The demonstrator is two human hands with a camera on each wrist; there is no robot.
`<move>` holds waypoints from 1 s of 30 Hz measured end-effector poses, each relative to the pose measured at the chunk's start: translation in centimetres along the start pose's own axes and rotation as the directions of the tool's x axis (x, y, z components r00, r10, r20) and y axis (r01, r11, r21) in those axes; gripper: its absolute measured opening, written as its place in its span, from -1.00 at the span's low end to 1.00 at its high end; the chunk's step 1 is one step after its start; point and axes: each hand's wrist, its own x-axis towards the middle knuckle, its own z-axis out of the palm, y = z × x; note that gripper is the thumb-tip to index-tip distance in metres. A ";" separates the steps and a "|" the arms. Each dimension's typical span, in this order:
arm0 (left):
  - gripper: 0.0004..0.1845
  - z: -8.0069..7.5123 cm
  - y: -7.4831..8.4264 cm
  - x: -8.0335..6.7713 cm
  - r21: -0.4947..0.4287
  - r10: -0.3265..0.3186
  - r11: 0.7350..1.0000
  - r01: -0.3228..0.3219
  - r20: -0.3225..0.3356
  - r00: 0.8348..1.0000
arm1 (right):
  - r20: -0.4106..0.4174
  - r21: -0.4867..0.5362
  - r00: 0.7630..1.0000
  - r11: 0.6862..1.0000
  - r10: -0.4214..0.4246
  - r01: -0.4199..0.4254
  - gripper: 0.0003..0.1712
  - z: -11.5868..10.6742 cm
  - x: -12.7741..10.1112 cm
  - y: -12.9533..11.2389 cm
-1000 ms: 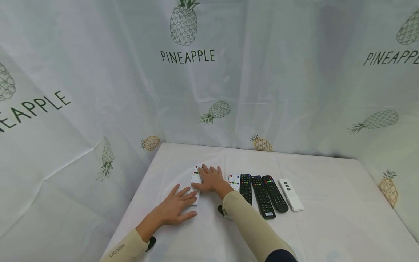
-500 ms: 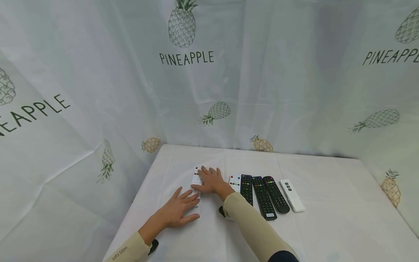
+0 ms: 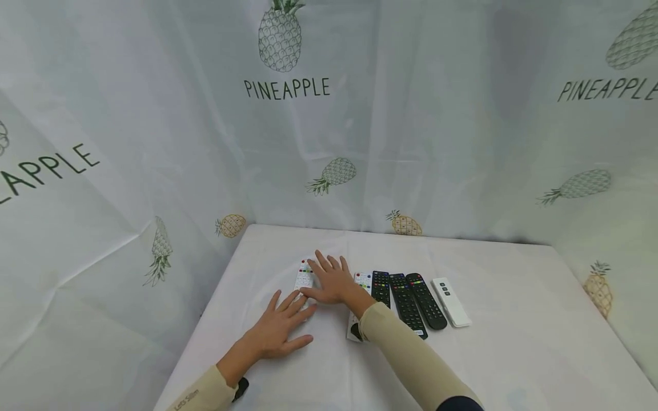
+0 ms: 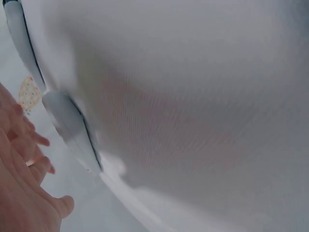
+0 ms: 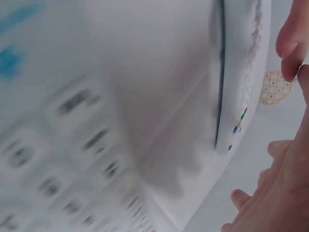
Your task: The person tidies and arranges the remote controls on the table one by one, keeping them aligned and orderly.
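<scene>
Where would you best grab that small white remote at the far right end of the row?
Probably by its two long edges near the middle, coming from above. The small white remote lies flat and is narrow, so thumb and fingers could span its width. Its right edge faces bare tablecloth; its left edge lies close to a black remote, so fingers have little room on that side.

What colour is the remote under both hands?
White remote, with coloured buttons at its far end; clearest in the head view.

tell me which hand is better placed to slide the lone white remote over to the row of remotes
Right, probably. The right hand lies flat beside the white remote, thumb on it, on the side facing the row of remotes. The left hand touches only its near end.
</scene>
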 end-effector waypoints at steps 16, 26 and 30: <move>-0.30 0.8 0.8 -0.4 0.016 -0.028 0.999 0.029 -0.059 0.998 | -0.068 0.013 0.997 0.999 0.032 -0.032 -0.05 -0.1 -4.5 4.0; -0.25 0.5 1.1 0.6 0.006 -0.008 1.000 0.008 -0.031 0.999 | -0.084 0.012 0.994 0.998 0.067 -0.066 -0.03 -0.6 -7.0 6.5; -0.23 -0.1 0.8 1.1 0.025 -0.041 0.999 0.042 -0.036 0.999 | -0.101 0.021 0.992 0.997 0.069 -0.068 -0.03 -0.7 -8.1 7.6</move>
